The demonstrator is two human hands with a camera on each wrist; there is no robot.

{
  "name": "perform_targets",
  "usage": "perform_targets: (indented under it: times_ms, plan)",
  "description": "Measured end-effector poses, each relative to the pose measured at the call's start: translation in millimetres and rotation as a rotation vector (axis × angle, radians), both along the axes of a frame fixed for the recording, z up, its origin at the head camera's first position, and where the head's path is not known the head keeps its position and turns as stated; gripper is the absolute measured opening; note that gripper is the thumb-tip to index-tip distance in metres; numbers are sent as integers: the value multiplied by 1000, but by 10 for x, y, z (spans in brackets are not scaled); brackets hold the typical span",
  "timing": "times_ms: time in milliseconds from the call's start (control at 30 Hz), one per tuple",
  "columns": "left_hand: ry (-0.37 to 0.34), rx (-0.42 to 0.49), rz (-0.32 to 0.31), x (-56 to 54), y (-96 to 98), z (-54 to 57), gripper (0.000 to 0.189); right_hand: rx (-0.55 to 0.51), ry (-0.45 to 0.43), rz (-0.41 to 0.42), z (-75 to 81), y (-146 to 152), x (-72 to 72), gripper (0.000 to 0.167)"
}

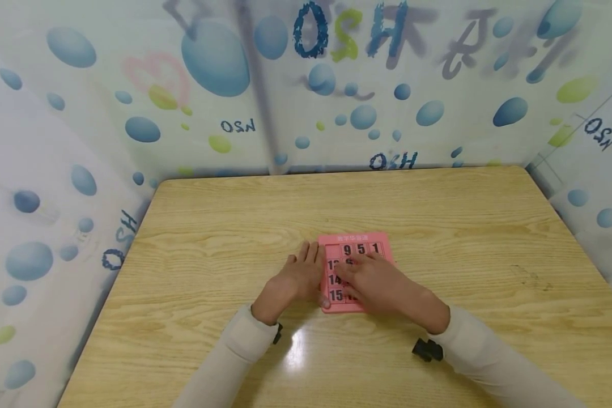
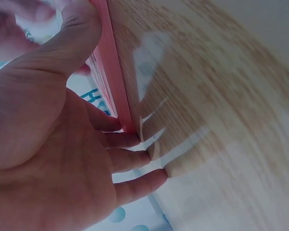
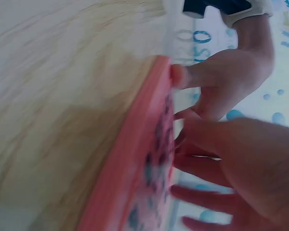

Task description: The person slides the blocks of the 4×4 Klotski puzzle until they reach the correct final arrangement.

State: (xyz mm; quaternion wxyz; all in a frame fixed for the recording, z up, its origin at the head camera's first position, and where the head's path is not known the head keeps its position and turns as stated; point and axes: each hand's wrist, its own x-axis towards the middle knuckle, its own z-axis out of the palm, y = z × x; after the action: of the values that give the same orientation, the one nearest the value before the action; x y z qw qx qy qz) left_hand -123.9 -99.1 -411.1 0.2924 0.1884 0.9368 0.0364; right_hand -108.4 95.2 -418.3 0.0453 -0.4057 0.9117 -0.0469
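A pink number sliding puzzle (image 1: 328, 238) lies flat on the wooden table, its tiles printed with black numbers. The 9, 5 and 1 show in the far row, with a gap at that row's left end. Along the puzzle's left side lies my left hand (image 1: 298, 279), fingers extended and thumb on the near left corner. In the left wrist view, its fingertips touch the table beside the pink edge (image 2: 116, 82). My right hand (image 1: 379, 283) is over the tiles with fingers spread, hiding much of the middle and right. The right wrist view shows its fingertips right at the numbered face.
The wooden table (image 1: 224, 226) stretches around the puzzle on all sides. Behind it hangs a white wall covering (image 1: 306, 113) with blue and green drops and lettering. Dark devices sit at both wrists, the right one (image 1: 427, 349) more visible.
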Motion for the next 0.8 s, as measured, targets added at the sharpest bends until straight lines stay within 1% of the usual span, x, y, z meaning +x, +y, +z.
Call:
perform_targets:
  times_ms: [100, 133, 200, 267, 400, 567, 800]
  plan:
    - [-5, 13, 10, 5, -2, 6, 123, -32, 122, 1, -6, 14, -51, 26]
    - [-5, 15, 11, 5, -3, 5, 123, -33, 149, -8, -10, 20, -69, 25]
    - [-2, 17, 9, 7, -5, 7, 123, -19, 174, -30, -17, 42, -100, 27]
    - [1, 14, 4, 8, -6, 7, 123, -10, 166, -56, -38, 63, -132, 30]
    - [6, 5, -1, 11, -6, 4, 123, 1, 108, -84, -73, 105, -178, 38]
    - [3, -1, 0, 9, -3, -5, 123, 25, 78, -83, -88, 112, -206, 44]
    - [7, -11, -5, 0, -4, 0, 123, 42, 46, -63, -59, 56, -207, 44]
